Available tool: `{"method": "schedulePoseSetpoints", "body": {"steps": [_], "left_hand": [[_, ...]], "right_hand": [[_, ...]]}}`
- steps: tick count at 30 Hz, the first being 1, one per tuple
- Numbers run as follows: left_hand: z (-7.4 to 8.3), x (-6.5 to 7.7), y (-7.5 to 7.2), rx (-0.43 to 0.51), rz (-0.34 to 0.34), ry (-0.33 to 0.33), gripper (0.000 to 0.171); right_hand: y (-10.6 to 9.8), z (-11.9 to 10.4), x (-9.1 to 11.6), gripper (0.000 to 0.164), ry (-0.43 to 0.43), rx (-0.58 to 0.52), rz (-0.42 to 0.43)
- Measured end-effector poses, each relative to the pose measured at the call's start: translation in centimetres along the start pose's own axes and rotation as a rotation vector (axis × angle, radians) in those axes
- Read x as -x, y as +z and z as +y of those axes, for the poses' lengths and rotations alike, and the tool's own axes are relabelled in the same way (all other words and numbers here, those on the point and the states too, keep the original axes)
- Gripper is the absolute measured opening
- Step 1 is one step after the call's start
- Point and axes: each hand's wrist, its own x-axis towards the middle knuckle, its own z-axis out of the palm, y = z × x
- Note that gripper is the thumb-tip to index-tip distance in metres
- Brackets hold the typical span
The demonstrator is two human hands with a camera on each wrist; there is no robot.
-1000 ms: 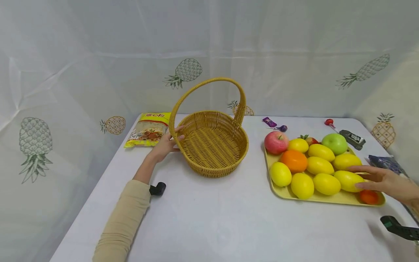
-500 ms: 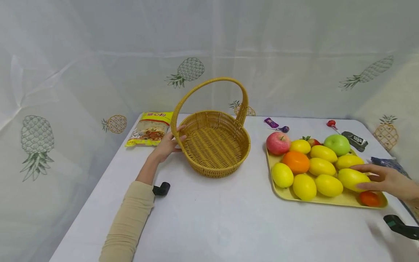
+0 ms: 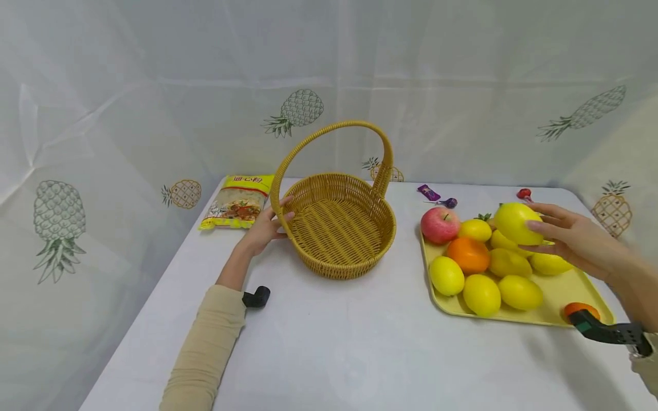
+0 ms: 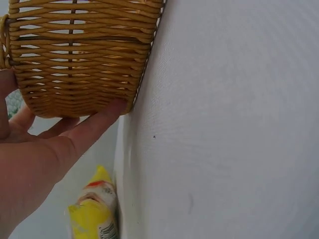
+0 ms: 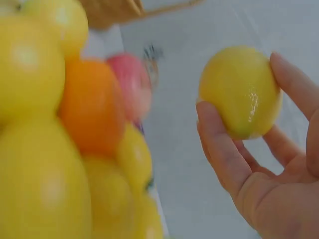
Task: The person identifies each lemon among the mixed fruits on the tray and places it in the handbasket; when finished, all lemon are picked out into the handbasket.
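A yellow lemon (image 3: 516, 223) is pinched between the thumb and fingers of my right hand (image 3: 581, 237), raised above the yellow tray (image 3: 581, 285). The right wrist view shows that lemon (image 5: 239, 92) clear of the other fruit. On the tray lie several more lemons (image 3: 481, 294), an orange (image 3: 468, 255), a pink apple (image 3: 440, 225) and a small orange-red fruit (image 3: 580, 310). My left hand (image 3: 261, 231) grips the left side of a wicker basket (image 3: 336, 268) near its handle base. In the left wrist view, a finger lies along the basket's woven wall (image 4: 79, 64).
Behind the left hand lies a yellow food packet (image 3: 239, 201). Beyond the tray are a purple wrapped candy (image 3: 428, 192), a purple lollipop (image 3: 448, 202) and a red lollipop (image 3: 524, 194). A pineapple-print white curtain (image 3: 216, 125) backs the white table (image 3: 354, 342).
My right hand has lifted the lemon off the tray's right side and carried it up and leftward over the other fruit. The left hand keeps its hold on the basket.
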Motion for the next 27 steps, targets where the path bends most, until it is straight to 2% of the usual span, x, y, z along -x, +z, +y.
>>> {"method": "schedulePoseSetpoints", "body": {"steps": [3, 7, 9, 13, 19, 27], "left_hand": [[-0.1, 0.0, 0.0, 0.002, -0.002, 0.003, 0.058], [-0.2, 0.0, 0.0, 0.006, -0.007, 0.007, 0.057], [-0.2, 0.0, -0.1, 0.007, -0.006, 0.006, 0.057], [-0.1, 0.0, 0.0, 0.014, -0.004, 0.008, 0.058], [0.0, 0.2, 0.1, 0.036, -0.009, 0.019, 0.059], [0.0, 0.2, 0.1, 0.037, 0.005, 0.024, 0.058]], "right_hand": [[2.9, -1.8, -1.8, 0.035, 0.003, -0.113, -0.081], [7.4, -4.0, -4.2, 0.033, 0.086, -0.053, -0.117], [9.7, -5.0, -5.5, 0.041, 0.128, -0.041, -0.139], [14.1, -6.4, -7.6, 0.06, 0.145, -0.082, -0.186], [19.5, -7.2, -10.5, 0.063, 0.153, -0.114, -0.248], [25.9, -6.6, -14.3, 0.054, 0.246, -0.098, -0.248]]}}
